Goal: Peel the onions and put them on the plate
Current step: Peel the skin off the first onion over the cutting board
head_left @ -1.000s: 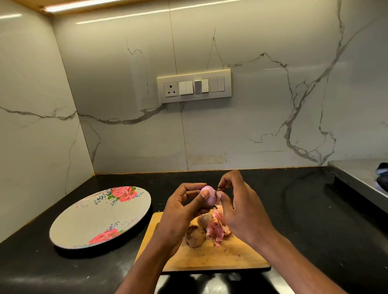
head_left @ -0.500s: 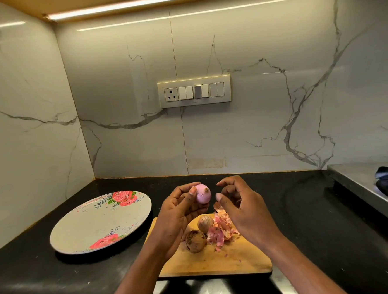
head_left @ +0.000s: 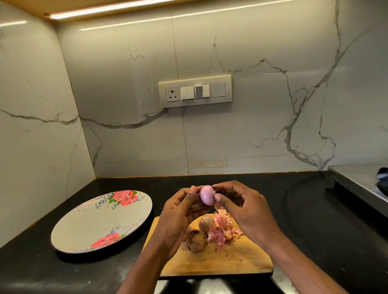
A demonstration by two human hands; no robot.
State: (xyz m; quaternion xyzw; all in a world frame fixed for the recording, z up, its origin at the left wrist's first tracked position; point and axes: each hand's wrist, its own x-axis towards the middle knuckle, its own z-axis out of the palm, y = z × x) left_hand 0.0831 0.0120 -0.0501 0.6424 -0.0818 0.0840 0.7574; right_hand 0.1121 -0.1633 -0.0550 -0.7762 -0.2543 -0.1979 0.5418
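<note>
Above the wooden cutting board [head_left: 218,262], the right hand [head_left: 244,208] has returned to the peeled onion [head_left: 207,195], which half a second ago the left hand [head_left: 178,210] held alone; both grips now pinch it narrowly between fingertips. Smooth, glossy and pale pink, the onion looks ready for the oval floral plate [head_left: 80,231], lying bare on the black desk [head_left: 38,288] left of the board. Two brown, papery unpeeled onions [head_left: 195,240] and a crinkled heap of pink skins [head_left: 222,229] rest on the board.
</note>
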